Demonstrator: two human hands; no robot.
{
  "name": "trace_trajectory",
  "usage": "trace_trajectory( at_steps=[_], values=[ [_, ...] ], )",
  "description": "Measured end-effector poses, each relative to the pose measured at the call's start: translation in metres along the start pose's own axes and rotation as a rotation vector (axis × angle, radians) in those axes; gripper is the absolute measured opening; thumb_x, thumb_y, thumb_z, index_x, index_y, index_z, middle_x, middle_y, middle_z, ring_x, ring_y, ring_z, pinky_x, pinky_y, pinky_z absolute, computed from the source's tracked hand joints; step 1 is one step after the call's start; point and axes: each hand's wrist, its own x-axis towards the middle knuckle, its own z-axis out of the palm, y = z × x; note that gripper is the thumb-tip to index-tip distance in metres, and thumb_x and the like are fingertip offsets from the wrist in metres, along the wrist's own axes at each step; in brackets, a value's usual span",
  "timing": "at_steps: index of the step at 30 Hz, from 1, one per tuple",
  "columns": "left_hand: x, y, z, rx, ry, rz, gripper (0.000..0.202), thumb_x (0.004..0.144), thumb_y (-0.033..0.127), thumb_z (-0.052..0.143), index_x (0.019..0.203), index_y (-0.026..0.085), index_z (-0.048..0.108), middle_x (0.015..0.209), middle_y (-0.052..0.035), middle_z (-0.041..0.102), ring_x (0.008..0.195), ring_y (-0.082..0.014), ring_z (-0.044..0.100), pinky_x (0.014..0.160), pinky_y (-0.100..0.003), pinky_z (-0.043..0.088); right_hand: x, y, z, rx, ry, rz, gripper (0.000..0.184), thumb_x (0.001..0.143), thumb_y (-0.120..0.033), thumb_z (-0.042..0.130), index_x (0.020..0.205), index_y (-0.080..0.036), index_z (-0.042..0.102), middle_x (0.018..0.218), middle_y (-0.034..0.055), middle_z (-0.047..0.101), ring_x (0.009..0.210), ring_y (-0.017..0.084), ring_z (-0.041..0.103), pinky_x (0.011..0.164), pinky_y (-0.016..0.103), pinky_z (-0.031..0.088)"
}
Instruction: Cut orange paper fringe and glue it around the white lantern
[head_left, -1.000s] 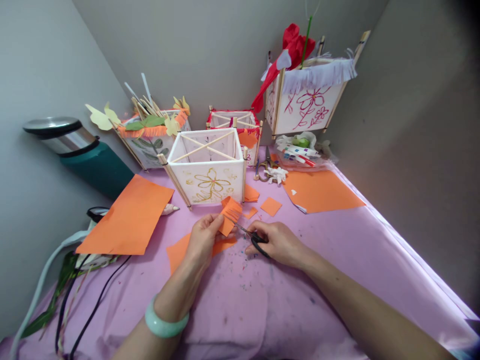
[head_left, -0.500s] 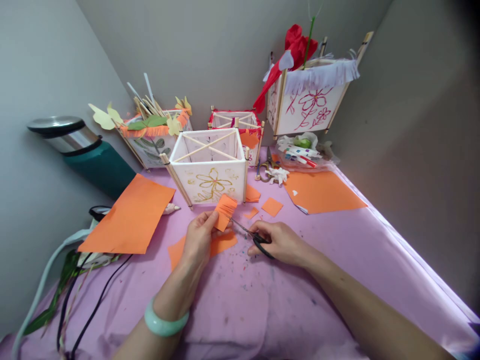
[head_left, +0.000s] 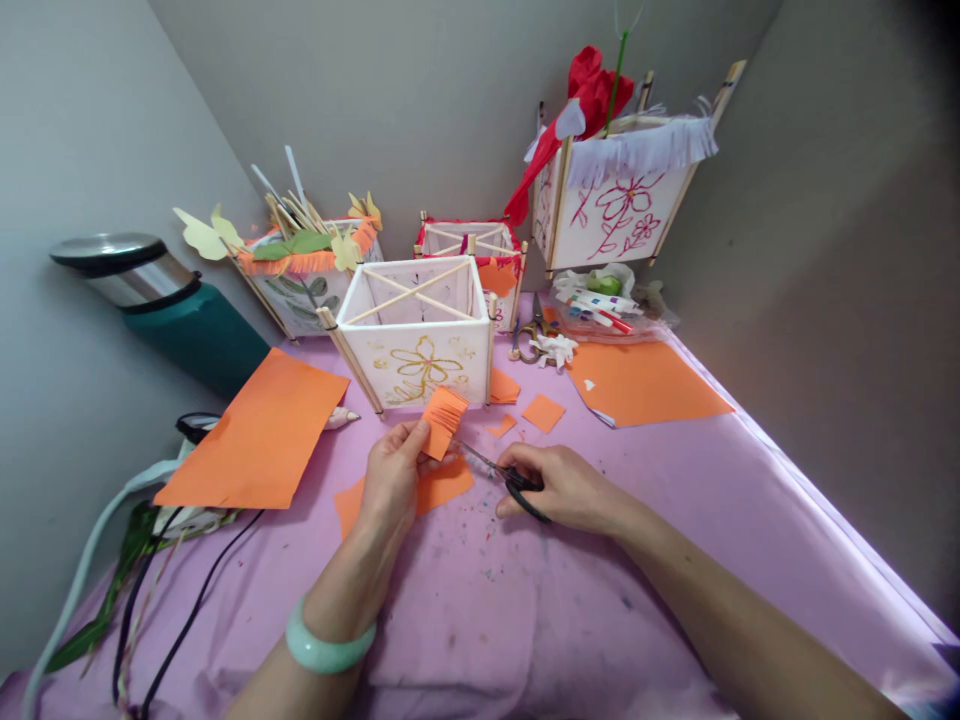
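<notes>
My left hand (head_left: 394, 470) pinches a small piece of orange paper (head_left: 442, 425) whose right side is cut into a narrow fringe. My right hand (head_left: 559, 485) grips black-handled scissors (head_left: 521, 485), their blades pointing left at the paper's edge. Whether the blades touch the paper I cannot tell. Beneath my left hand lies a larger orange sheet (head_left: 446, 487), partly covered. Just beyond the hands stands a white lantern box (head_left: 416, 350) with a yellow flower drawing and crossed sticks over its top. Small orange paper pieces (head_left: 543, 412) lie to its right.
Orange sheets lie left (head_left: 259, 440) and right (head_left: 645, 385). Behind are a teal bottle (head_left: 199, 330), a stick-filled box (head_left: 300, 300), a red-trimmed box (head_left: 510, 285), other scissors (head_left: 534, 340) and a bag of markers (head_left: 600, 305). A fringed lantern (head_left: 619, 210) hangs back right. Cords (head_left: 202, 600) run left.
My left hand and the fringed paper have shifted slightly left, away from the scissors' tips. My right hand stays almost in place with the scissors.
</notes>
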Motion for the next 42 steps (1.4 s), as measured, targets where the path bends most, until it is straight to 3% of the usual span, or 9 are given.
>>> trace_trajectory(
  at_steps=[28, 42],
  values=[
    [-0.0059, -0.0025, 0.0062, 0.013, -0.087, -0.042, 0.029, 0.068, 0.039, 0.074, 0.074, 0.012, 0.063, 0.065, -0.0030, 0.067, 0.058, -0.0145, 0.063, 0.062, -0.029, 0.054, 0.0031, -0.0016, 0.0038, -0.079, 0.066, 0.002, 0.030, 0.074, -0.048, 0.069, 0.087, -0.021, 0.062, 0.064, -0.0047, 0.054, 0.058, 0.010, 0.046, 0.054, 0.020, 0.028],
    [-0.0060, -0.0056, 0.0062, 0.061, -0.163, -0.063, 0.032, 0.073, 0.040, 0.069, 0.080, 0.009, 0.064, 0.069, -0.0085, 0.069, 0.064, -0.0174, 0.065, 0.061, -0.028, 0.054, 0.0039, -0.0017, 0.0052, -0.077, 0.077, 0.001, 0.028, 0.071, -0.043, 0.073, 0.085, -0.021, 0.063, 0.064, -0.0053, 0.054, 0.058, 0.010, 0.046, 0.054, 0.020, 0.028]
  ],
)
